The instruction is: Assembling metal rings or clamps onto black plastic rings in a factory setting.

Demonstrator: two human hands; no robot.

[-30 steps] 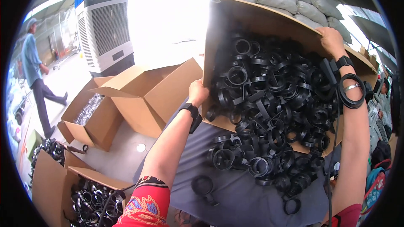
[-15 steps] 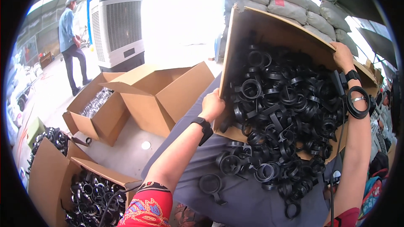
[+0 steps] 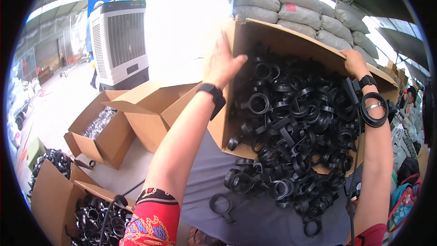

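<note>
A large cardboard box (image 3: 291, 39) lies tipped toward me, its open side facing me. Black plastic ring clamps (image 3: 296, 109) fill it and spill onto the grey cloth (image 3: 195, 175). My left hand (image 3: 225, 64) is spread, fingers stretched, against the outside of the box's left wall, thumb toward its edge. At the upper right, my right hand (image 3: 355, 63) grips the box's top edge. A black ring (image 3: 374, 110) with a shiny band is at my right forearm, below the wristband. One ring clamp (image 3: 221, 204) lies apart on the cloth at the front.
On the left stand an open carton (image 3: 157, 105), a smaller carton (image 3: 109, 139) of clear pieces and a box (image 3: 52, 196) of black rings. Behind them is an air cooler (image 3: 120, 41), with a person mostly hidden beyond it. Stacked sacks (image 3: 298, 16) rise behind the tipped box.
My left hand has let go of the box's lower left edge and moved up, opening flat along its side. The view has shifted; the walking person is now mostly behind the cooler.
</note>
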